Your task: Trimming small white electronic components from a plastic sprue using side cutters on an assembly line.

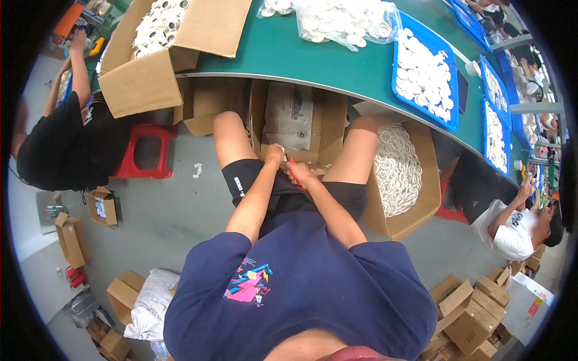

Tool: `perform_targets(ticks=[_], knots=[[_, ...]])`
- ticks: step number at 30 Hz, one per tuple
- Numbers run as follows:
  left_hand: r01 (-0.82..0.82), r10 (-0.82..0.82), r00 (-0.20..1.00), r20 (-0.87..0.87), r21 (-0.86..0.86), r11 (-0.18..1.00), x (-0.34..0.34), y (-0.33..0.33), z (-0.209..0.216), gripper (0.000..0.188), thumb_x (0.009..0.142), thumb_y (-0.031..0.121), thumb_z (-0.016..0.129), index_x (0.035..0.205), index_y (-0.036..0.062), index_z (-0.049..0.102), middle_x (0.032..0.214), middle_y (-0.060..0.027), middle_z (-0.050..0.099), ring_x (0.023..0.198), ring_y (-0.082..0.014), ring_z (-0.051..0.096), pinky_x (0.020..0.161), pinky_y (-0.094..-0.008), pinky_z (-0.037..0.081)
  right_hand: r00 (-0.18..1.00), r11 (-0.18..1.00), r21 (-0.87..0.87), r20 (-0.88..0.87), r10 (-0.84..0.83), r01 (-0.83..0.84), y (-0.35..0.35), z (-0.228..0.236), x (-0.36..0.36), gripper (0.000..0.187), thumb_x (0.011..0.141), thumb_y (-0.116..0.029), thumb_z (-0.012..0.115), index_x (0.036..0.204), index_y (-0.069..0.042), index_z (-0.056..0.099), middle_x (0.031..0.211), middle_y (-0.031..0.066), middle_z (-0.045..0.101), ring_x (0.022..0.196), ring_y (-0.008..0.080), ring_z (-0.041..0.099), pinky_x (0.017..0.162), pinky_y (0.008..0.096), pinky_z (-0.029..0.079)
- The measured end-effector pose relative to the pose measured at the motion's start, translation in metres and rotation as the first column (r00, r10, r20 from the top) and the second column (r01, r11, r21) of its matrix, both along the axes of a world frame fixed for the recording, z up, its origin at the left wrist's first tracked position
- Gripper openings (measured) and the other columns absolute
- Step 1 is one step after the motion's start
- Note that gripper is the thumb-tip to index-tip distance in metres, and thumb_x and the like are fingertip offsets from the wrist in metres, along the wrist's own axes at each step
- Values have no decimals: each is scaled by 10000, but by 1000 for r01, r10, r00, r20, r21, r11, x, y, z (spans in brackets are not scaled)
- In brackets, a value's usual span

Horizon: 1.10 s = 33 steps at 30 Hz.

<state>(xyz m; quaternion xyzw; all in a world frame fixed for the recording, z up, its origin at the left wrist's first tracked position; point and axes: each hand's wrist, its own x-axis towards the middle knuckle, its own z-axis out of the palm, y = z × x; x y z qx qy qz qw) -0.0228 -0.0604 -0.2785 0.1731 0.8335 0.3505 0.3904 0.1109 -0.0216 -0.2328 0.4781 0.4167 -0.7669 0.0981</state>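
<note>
Between my knees, my left hand (274, 154) is closed around a small white piece, most of which the fingers hide. Just to its right, my right hand (300, 173) grips red-handled pliers (289, 160), their jaws close to the left fingers. Both hands are above the near edge of an open cardboard box (329, 123) on the floor, where a whitish printed sack (289, 114) shows inside. By my right knee stands a carton (428, 186) holding a heap of white rings (397, 174).
The green table (271, 54) curves ahead, bearing a carton of white parts (158, 30), a clear plastic bag (346, 24) and blue trays (428, 117) of white pieces. Co-workers sit at left and right. A red stool (144, 171) stands at left, with cartons (469, 319) behind.
</note>
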Motion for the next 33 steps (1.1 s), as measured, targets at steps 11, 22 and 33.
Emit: perform_targets(ticks=[11, 22, 33], knots=[[925, -880, 262, -397, -155, 346, 15, 56, 189, 171, 799, 174, 604, 844, 18, 658, 845, -222, 637, 838, -369, 620, 741, -456, 480, 936, 836, 422, 142, 321, -351, 3, -9, 18, 473, 869, -409, 545, 678, 14, 640, 610, 130, 640, 497, 229, 622, 523, 375, 497], [785, -445, 298, -844, -48, 617, 32, 225, 391, 424, 892, 260, 607, 1162, -58, 531, 1169, -279, 528, 1015, -425, 571, 878, -466, 474, 872, 701, 530, 183, 455, -477, 5, -4, 11, 476, 839, -436, 548, 760, 14, 681, 705, 180, 674, 620, 297, 670, 637, 396, 533], [677, -13, 183, -983, 116, 727, -26, 235, 307, 226, 897, 150, 574, 1052, -10, 609, 1066, -168, 577, 972, -344, 573, 843, -434, 455, 847, 631, 580, 234, 477, -515, -2, 7, 8, 528, 816, -458, 559, 1007, 18, 685, 1020, 262, 653, 990, 389, 631, 893, 446, 479]])
